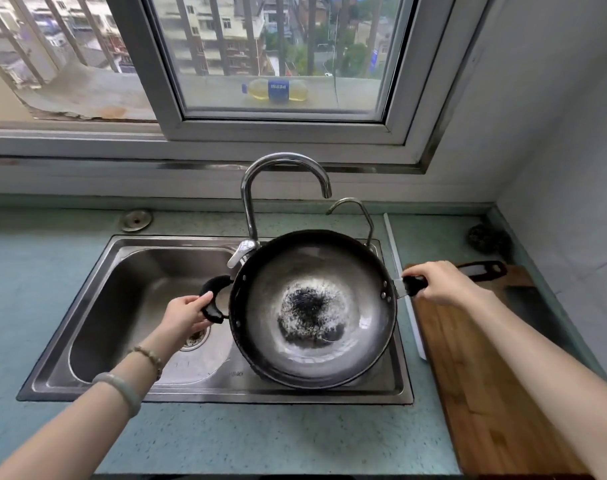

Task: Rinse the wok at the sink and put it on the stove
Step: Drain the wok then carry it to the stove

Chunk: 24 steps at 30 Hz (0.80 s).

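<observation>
A dark steel wok (350, 282) with a blackened centre hangs over the right part of the steel sink (129, 271), tilted a little. My left hand (184, 315) grips its black loop handle on the left side. My right hand (440, 284) grips the long black handle on the right, above the edge of the cutting board. The tall chrome tap (284, 168) curves above the wok's far rim, and no water shows from its spout. The stove is out of view.
A smaller curved tap (354, 209) stands behind the wok. A wooden cutting board (482, 393) lies on the green counter at right, with a dark scrubber (487, 239) in the far corner. A bottle (278, 89) lies outside the window.
</observation>
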Available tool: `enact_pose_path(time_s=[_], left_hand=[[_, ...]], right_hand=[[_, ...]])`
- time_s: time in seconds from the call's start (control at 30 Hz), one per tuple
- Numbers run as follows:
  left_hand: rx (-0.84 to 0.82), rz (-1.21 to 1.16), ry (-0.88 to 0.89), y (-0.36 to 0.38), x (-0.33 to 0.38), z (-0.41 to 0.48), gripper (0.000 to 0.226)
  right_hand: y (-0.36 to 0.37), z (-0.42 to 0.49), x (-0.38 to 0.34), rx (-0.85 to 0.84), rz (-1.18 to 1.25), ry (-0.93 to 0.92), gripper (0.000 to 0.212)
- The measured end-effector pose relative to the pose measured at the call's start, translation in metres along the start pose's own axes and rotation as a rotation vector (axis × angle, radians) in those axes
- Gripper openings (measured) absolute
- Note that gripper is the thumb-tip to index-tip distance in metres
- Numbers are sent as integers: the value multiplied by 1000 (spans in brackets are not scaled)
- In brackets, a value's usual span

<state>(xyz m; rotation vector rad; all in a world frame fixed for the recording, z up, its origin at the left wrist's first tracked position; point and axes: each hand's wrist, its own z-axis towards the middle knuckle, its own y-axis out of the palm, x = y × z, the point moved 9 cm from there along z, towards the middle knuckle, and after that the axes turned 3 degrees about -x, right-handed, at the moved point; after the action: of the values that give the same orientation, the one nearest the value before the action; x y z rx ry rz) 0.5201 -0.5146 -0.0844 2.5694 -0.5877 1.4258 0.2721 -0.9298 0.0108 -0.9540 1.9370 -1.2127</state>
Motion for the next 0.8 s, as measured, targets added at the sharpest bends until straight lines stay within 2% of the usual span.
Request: enact_pose_path(time_s=[0.13, 0.3, 0.4, 0.6, 0.8], left_hand=[[23, 13, 132, 4, 26, -1, 26], [65, 40, 228, 6, 61, 1, 28], [83, 90, 183, 4, 60, 2, 23], [93, 73, -25, -10, 9, 2, 23], [29, 3, -77, -6, -15, 0, 20]], right_hand=[[12, -8, 5, 90, 4, 17, 50], [50, -8, 10, -25, 162, 62, 52], [60, -6, 9, -138, 211, 71, 53], [32, 1, -1, -236, 75, 3, 54], [-3, 5, -7, -91, -77, -49, 50]])
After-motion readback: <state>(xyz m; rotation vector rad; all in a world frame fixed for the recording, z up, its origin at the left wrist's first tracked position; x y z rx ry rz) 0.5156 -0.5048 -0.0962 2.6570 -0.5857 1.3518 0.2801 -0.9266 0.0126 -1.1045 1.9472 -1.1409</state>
